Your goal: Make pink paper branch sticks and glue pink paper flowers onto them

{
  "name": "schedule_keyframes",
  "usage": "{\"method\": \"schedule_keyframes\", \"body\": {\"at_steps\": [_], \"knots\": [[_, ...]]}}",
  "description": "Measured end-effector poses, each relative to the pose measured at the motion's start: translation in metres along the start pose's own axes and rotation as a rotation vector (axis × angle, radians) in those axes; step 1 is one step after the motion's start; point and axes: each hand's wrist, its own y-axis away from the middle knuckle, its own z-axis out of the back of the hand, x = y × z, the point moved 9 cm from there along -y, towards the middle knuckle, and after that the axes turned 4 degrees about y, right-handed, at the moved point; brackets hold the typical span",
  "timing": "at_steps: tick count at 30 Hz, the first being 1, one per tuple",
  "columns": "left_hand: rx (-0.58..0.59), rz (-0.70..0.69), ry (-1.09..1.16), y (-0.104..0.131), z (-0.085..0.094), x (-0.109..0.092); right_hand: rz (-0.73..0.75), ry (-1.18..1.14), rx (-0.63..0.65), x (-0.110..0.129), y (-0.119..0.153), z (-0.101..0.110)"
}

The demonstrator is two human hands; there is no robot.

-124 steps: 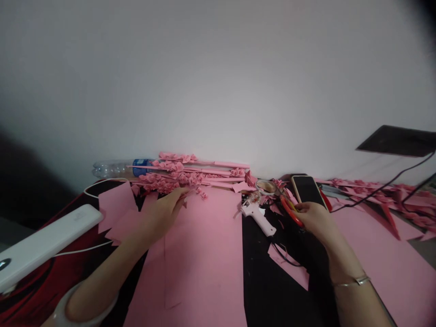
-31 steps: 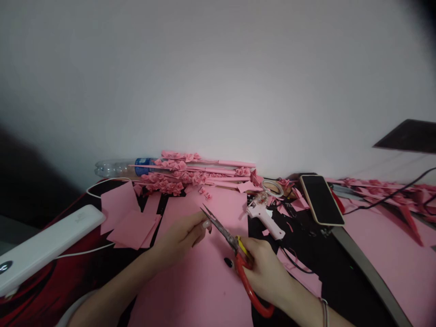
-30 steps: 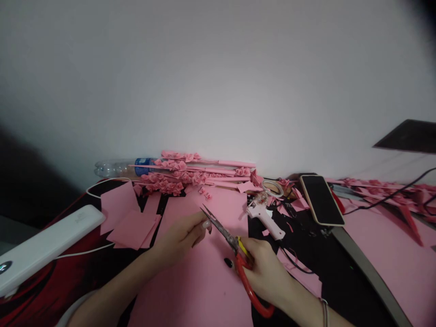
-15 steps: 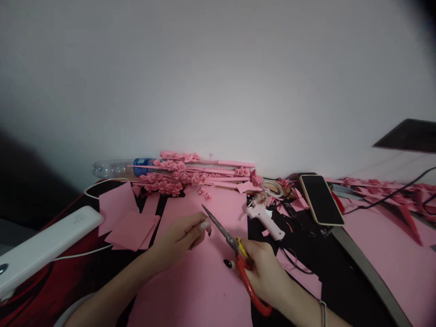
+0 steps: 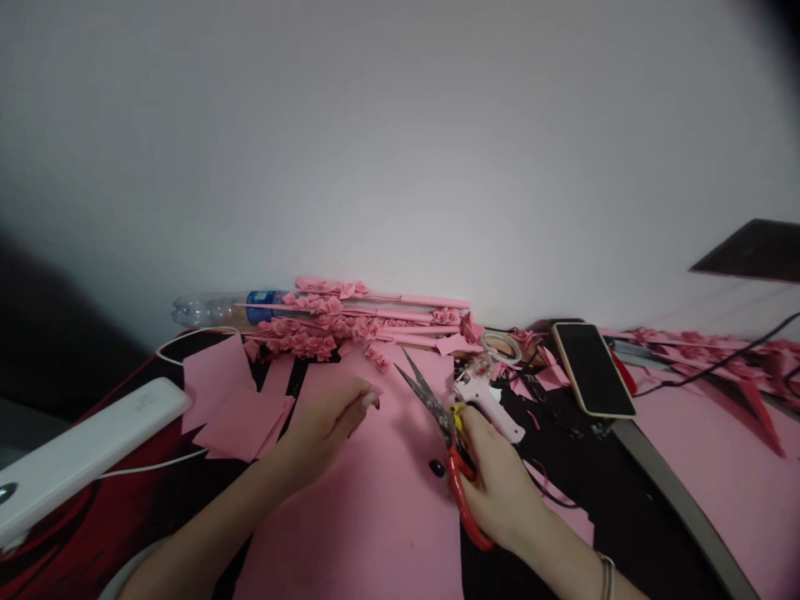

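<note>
My right hand [image 5: 500, 479] grips a pair of scissors [image 5: 447, 421] with red and yellow handles. Their blades are parted and point up and to the left, above a large pink paper sheet [image 5: 375, 517]. To the left of the blades, my left hand [image 5: 337, 425] is closed in a pinch, thumb against fingers. Whatever sits between those fingertips is too small to make out against the pink. Small pink paper flowers [image 5: 377, 358] lie on the sheet just beyond the blade tips.
Stems of pink paper flowers [image 5: 306, 343] lie along the wall beside a plastic bottle [image 5: 209, 310]. Pink paper squares [image 5: 234, 421] and a white power strip [image 5: 93, 458] are at left. A glue gun [image 5: 493, 408], tape ring [image 5: 502, 348] and phone [image 5: 593, 371] lie at right.
The scissor blades have gone from closed to parted. My right hand has moved slightly up and right, away from my left hand, which has shifted a little left.
</note>
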Motion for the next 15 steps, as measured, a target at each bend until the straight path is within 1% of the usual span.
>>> {"method": "schedule_keyframes", "body": {"at_steps": [3,5,8,10,11,12,15], "knots": [[-0.068,-0.019,-0.095,-0.002,0.011,0.000,0.027,0.018,-0.103,-0.003,-0.003,0.015],[-0.103,-0.053,-0.143,-0.003,0.018,0.000,0.017,0.024,-0.171,-0.010,-0.006,0.028],[-0.122,-0.068,-0.223,-0.008,0.026,0.007,-0.009,0.076,-0.279,-0.023,-0.009,0.049],[-0.147,-0.046,-0.302,-0.012,0.033,0.016,-0.078,0.139,-0.325,-0.038,-0.012,0.062],[-0.151,-0.034,-0.344,-0.014,0.037,0.020,-0.131,0.172,-0.332,-0.049,-0.014,0.067],[-0.183,-0.026,-0.384,-0.015,0.044,0.024,-0.195,0.216,-0.340,-0.061,-0.016,0.072],[-0.226,0.008,-0.409,-0.019,0.061,0.035,-0.352,0.369,-0.378,-0.097,-0.019,0.088]]}}
